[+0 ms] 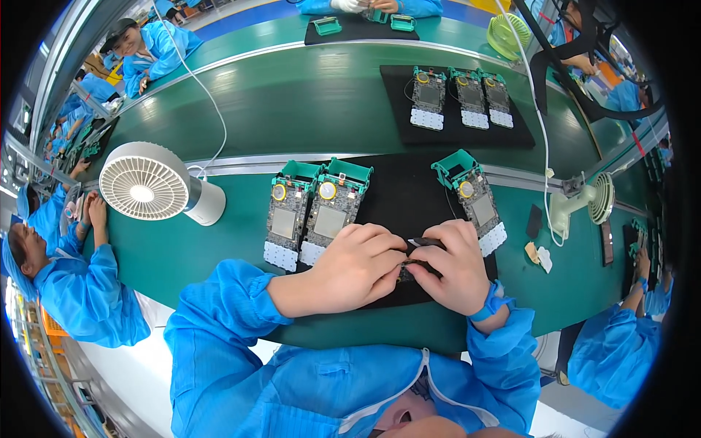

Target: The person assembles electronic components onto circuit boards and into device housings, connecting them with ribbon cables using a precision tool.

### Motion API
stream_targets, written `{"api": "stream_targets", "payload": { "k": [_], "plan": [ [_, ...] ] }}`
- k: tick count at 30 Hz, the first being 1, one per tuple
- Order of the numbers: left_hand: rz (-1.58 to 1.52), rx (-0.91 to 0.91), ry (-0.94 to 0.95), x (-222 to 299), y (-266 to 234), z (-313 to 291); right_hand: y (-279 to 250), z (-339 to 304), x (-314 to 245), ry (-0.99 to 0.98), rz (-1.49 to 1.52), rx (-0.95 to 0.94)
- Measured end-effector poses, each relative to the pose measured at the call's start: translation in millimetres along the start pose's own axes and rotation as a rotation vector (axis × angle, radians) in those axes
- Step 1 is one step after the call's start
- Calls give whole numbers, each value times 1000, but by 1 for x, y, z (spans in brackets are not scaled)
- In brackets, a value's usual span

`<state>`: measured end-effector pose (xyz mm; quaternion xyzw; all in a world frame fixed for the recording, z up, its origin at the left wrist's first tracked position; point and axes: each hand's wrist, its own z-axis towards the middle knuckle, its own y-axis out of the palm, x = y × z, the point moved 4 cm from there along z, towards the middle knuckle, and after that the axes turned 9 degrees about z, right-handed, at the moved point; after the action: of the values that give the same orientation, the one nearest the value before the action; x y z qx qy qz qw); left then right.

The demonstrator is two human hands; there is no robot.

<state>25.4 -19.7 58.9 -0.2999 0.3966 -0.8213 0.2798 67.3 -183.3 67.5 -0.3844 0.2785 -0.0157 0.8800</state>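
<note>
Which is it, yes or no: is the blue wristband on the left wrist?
No, the blue wristband circles the wrist of the right hand.

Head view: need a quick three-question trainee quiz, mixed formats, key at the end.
1. How many circuit boards lie on the far black mat?

2. True or false: the left hand and the right hand are close together over the near black mat.

3. Which stands on the bench to the left of the near black mat?
A. A pale green fan
B. A white fan
C. A bright green fan

Key:
1. Three.
2. True.
3. B.
</note>
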Motion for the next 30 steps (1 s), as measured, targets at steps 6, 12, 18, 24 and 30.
{"api": "stream_targets", "payload": {
  "k": [6,12,18,24,30],
  "plan": [
    [30,9,0,1,1,0,-2,-1,-5,6,-49,49],
    [38,21,0,0,3,2,11,-34,-9,-37,136,190],
    [47,50,1,-3,4,2,32,-34,-6,246,278,119],
    [39,54,-8,-2,4,3,31,-30,-10,286,196,86],
    [35,49,-18,1,4,4,36,-27,-18,232,3,104]
  ]
}}
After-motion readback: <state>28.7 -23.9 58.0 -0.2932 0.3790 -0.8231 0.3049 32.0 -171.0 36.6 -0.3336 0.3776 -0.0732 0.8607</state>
